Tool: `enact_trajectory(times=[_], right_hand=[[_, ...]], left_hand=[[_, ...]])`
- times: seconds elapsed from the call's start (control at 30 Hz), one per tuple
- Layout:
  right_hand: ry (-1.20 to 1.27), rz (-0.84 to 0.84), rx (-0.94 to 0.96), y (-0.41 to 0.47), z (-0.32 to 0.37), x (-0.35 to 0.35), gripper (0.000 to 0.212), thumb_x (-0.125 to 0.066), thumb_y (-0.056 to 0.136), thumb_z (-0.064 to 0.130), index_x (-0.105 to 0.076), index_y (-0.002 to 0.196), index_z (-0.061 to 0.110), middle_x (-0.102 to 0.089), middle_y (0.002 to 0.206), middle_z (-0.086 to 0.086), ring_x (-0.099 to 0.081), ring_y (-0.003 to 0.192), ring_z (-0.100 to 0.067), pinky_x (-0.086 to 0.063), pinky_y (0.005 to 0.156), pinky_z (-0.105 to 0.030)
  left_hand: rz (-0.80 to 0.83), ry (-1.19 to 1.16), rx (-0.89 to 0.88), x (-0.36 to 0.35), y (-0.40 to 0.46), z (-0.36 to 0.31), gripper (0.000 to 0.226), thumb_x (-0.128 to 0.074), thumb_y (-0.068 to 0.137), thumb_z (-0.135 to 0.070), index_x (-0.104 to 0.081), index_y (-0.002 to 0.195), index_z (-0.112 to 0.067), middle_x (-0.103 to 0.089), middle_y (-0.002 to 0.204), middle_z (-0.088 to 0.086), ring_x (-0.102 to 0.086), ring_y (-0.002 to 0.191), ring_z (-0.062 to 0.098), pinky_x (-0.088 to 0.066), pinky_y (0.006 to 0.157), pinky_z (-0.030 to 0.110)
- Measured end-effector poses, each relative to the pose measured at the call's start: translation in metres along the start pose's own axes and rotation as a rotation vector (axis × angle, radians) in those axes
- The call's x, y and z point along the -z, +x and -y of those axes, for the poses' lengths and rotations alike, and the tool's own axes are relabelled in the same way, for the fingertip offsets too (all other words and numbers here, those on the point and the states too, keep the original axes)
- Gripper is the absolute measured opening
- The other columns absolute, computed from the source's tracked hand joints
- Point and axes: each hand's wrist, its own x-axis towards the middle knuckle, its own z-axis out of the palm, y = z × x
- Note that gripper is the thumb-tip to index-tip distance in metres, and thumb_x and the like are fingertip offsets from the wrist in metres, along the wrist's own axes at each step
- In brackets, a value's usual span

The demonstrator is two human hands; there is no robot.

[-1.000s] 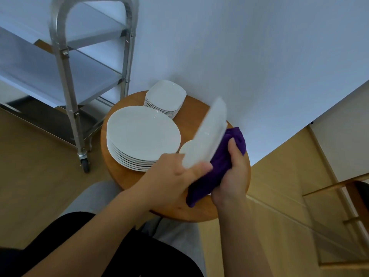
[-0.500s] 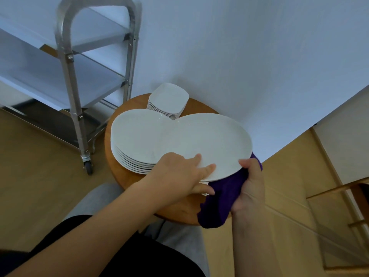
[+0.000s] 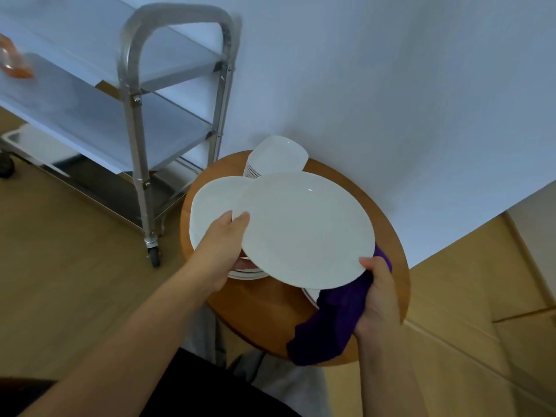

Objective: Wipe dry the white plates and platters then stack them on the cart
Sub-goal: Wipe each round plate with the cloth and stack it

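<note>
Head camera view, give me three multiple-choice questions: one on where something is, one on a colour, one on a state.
1. Where does the stack of small square plates sit?
A. on the cart
B. on the round wooden table, near the wall
C. on the floor

2. What colour is the cloth?
A. purple
B. yellow
C. white

3. How is the large white plate held?
A. lying on the stack
B. by one hand
C. by both hands, above the table

Answers: 1 B, the stack stands at the table's far edge. 2 A, it hangs dark purple. 3 C, the left hand and right hand grip opposite rims.
</note>
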Motion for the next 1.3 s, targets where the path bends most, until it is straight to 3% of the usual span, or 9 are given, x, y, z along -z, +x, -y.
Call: enact_trajectory(times=[0.2, 0.3, 0.4, 0.5, 0.7, 0.83, 1.07, 1.17, 1.3], right_hand=[[-0.380, -0.193, 0.600, 0.001, 0.030, -0.027, 0.038, -0.052, 0.076, 0.042, -0.041, 0.110, 0.028, -0.053, 0.087, 0.009, -0.058, 0.069, -0.001, -0.045, 0.052, -0.015], [-0.745, -0.034, 0.621, 0.006, 0.040, -0.060, 0.020, -0.053, 0.086, 0.041, -0.039, 0.100, 0.038, -0.057, 0.095, 0.006, -0.056, 0.070, -0.002, -0.040, 0.052, -0.010], [-1.241, 0.096, 0.704, 0.025, 0.025, -0.092, 0.024, -0.052, 0.094, 0.035, -0.051, 0.114, 0.024, -0.055, 0.115, 0.002, -0.052, 0.094, -0.008, -0.034, 0.077, -0.006], [-1.333, 0.216, 0.744, 0.031, 0.003, -0.103, 0.030, -0.051, 0.095, 0.032, -0.052, 0.123, 0.020, -0.050, 0.118, 0.007, -0.042, 0.103, -0.005, -0.030, 0.091, -0.019], [-1.488, 0.761, 0.625, 0.022, -0.016, -0.067, 0.034, -0.054, 0.092, 0.035, -0.056, 0.125, 0.027, -0.046, 0.108, 0.020, -0.045, 0.095, 0.007, -0.031, 0.082, -0.007], [-1.727, 0.565, 0.491, 0.031, -0.007, -0.050, 0.021, -0.048, 0.095, 0.037, -0.056, 0.110, 0.023, -0.047, 0.099, 0.010, -0.049, 0.086, -0.006, -0.034, 0.071, -0.017], [-1.267, 0.169, 0.610, 0.033, 0.003, -0.028, 0.003, -0.052, 0.095, 0.028, -0.050, 0.096, 0.029, -0.049, 0.088, 0.017, -0.052, 0.079, -0.004, -0.036, 0.060, -0.013], [-1.128, 0.103, 0.645, 0.030, 0.001, -0.025, 0.006, -0.054, 0.094, 0.025, -0.050, 0.094, 0.029, -0.049, 0.088, 0.018, -0.052, 0.080, -0.006, -0.038, 0.062, -0.016], [-1.086, 0.069, 0.627, 0.031, -0.008, -0.024, 0.008, -0.053, 0.095, 0.025, -0.050, 0.102, 0.026, -0.048, 0.089, 0.020, -0.049, 0.083, -0.002, -0.039, 0.065, -0.015]], left_hand=[[-0.187, 0.098, -0.144, 0.008, 0.007, 0.002, 0.012, -0.033, 0.101, -0.037, -0.044, 0.096, -0.038, -0.054, 0.090, -0.017, -0.056, 0.082, 0.010, -0.048, 0.059, 0.023], [-0.193, 0.221, -0.221, 0.007, 0.007, -0.001, 0.017, -0.034, 0.100, -0.036, -0.046, 0.088, -0.036, -0.055, 0.087, -0.015, -0.057, 0.080, 0.009, -0.046, 0.059, 0.020], [-0.183, 0.300, -0.288, 0.001, 0.004, -0.004, 0.019, -0.036, 0.099, -0.037, -0.047, 0.083, -0.038, -0.056, 0.083, -0.017, -0.058, 0.076, 0.007, -0.042, 0.056, 0.016], [-0.194, 0.293, -0.316, 0.005, 0.004, -0.004, 0.019, -0.040, 0.098, -0.035, -0.050, 0.083, -0.038, -0.059, 0.079, -0.018, -0.062, 0.070, 0.004, -0.044, 0.049, 0.010], [-0.238, 0.353, -0.313, 0.034, 0.026, -0.003, 0.025, -0.037, 0.099, -0.034, -0.058, 0.103, -0.021, -0.063, 0.089, 0.000, -0.063, 0.081, 0.014, -0.045, 0.055, 0.020], [-0.227, 0.484, -0.316, 0.038, 0.039, 0.000, 0.024, -0.034, 0.100, -0.035, -0.055, 0.100, -0.023, -0.059, 0.084, -0.007, -0.059, 0.077, 0.011, -0.041, 0.055, 0.018], [-0.300, 0.800, -0.189, 0.050, 0.061, 0.003, 0.024, -0.034, 0.101, -0.032, -0.051, 0.099, -0.016, -0.055, 0.086, 0.001, -0.054, 0.072, 0.013, -0.043, 0.063, 0.020], [-0.350, 1.177, -0.208, 0.059, 0.061, 0.001, 0.024, -0.038, 0.100, -0.021, -0.058, 0.101, -0.006, -0.060, 0.091, 0.010, -0.061, 0.081, 0.022, -0.049, 0.078, 0.033], [-0.397, 1.321, -0.182, 0.059, 0.062, -0.003, 0.020, -0.045, 0.097, -0.019, -0.058, 0.106, -0.006, -0.063, 0.093, 0.012, -0.063, 0.083, 0.027, -0.051, 0.078, 0.036]])
